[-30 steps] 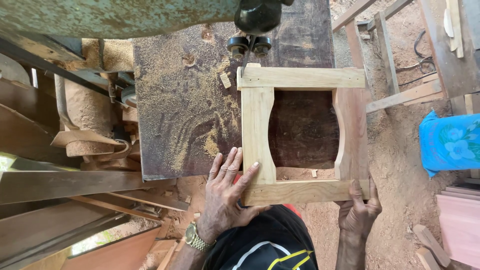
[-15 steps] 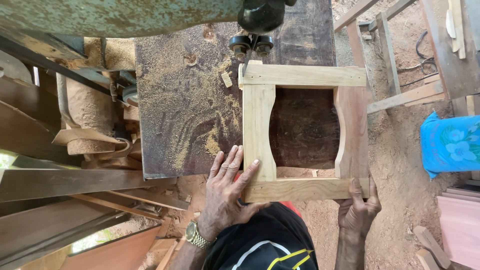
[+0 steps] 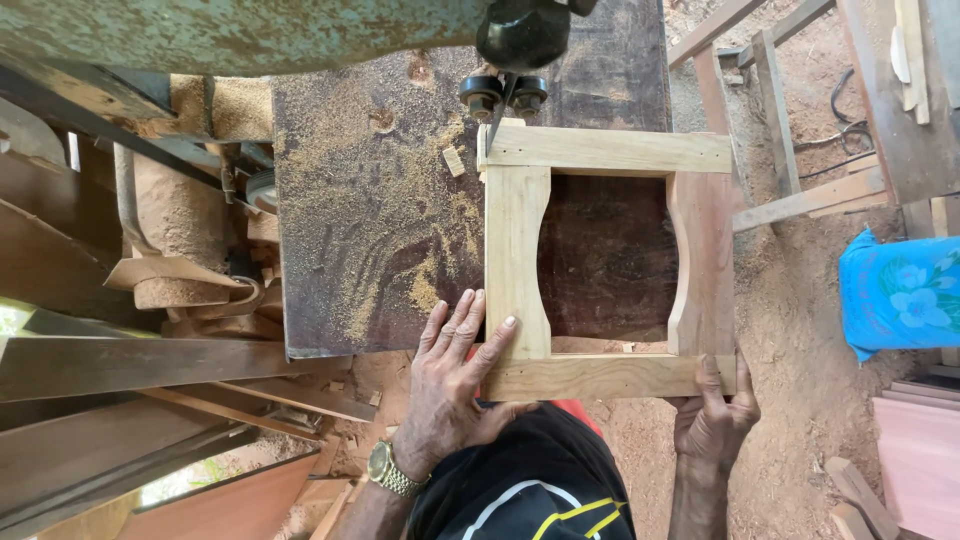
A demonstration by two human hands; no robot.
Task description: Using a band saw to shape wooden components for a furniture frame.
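Note:
A square wooden frame [image 3: 605,152] made of four pale boards lies flat on the dark saw table [image 3: 380,190]. Its far left corner sits against the band saw blade and guide [image 3: 503,95]. My left hand [image 3: 450,385] presses flat on the frame's near left corner, fingers spread over the left upright, a gold watch on the wrist. My right hand [image 3: 715,425] grips the near right corner from below, thumb on top of the near rail.
Sawdust covers the left part of the table. Planks and offcuts [image 3: 130,365] lie to the left and below. Wooden rails [image 3: 790,190] stand on the dirt floor at right, near a blue flowered bag [image 3: 900,295] and a pink board [image 3: 920,460].
The frame has slid slightly toward the blade with both hands on it; otherwise nothing visibly differs.

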